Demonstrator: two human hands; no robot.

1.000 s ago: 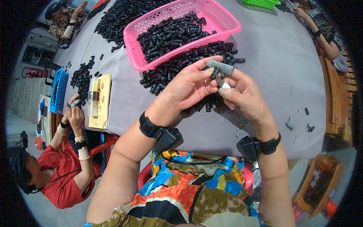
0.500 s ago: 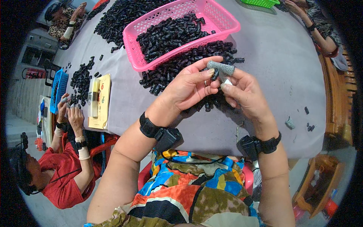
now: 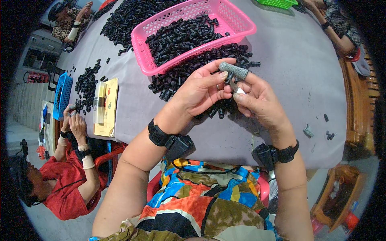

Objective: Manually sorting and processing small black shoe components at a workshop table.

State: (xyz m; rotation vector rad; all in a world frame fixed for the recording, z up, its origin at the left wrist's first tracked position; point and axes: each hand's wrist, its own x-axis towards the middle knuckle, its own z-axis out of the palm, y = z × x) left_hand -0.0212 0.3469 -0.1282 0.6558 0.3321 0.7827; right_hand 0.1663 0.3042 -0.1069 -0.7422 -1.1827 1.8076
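Observation:
In front of me, over the near edge of the heap, my two hands meet. My left hand (image 3: 203,86) pinches a small black plastic part (image 3: 228,79) between thumb and fingers; most of it is hidden. A grey knitted finger sleeve (image 3: 234,70) covers the index fingertip of my right hand (image 3: 259,96) and lies across above the part. My right thumb and fingers grip a small blade (image 3: 234,85) with a white wrapped end (image 3: 240,91), close beside the part. Below and behind the hands lie loose black parts (image 3: 169,86).
A pink basket (image 3: 193,52) of black parts stands beyond my hands, with a larger heap (image 3: 124,24) behind it. A yellow booklet (image 3: 106,126) lies at left near a blue basket (image 3: 62,96). Co-workers sit at left and at the far corners. Grey scrap (image 3: 308,131) lies right.
The grey-sleeved right index finger has straightened across the part, and the blade between my hands shows more. My left hand stays nearly in place.

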